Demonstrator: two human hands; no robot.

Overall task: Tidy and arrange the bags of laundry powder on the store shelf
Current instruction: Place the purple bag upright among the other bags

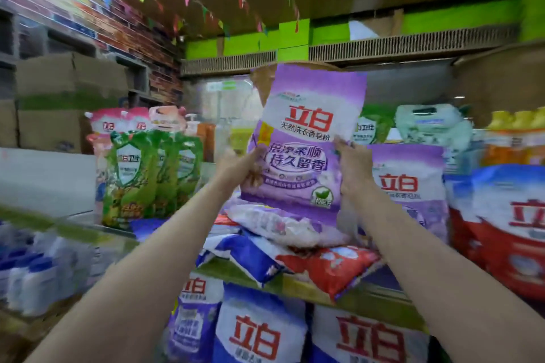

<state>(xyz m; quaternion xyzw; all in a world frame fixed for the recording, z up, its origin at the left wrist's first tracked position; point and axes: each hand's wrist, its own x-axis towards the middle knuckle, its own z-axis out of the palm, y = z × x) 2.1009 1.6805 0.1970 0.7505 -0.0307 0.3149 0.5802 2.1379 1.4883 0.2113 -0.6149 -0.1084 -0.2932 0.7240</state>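
Note:
I hold a purple and white bag of laundry powder [306,138] upright in front of me, above the shelf. My left hand [239,168] grips its left edge and my right hand [354,168] grips its right edge. Below it lies a loose pile of bags on the shelf: a white and purple bag [283,224] on top, a blue bag [250,259] and a red bag [333,268] underneath. Another purple bag [410,186] stands upright just right of the held one.
A red and blue bag [501,224] stands at the far right. Green pouches [147,174] and pink pouches [118,124] stand to the left. The green shelf edge [356,300] runs below the pile, with more bags [259,333] on the lower shelf. Cardboard boxes [59,97] sit far left.

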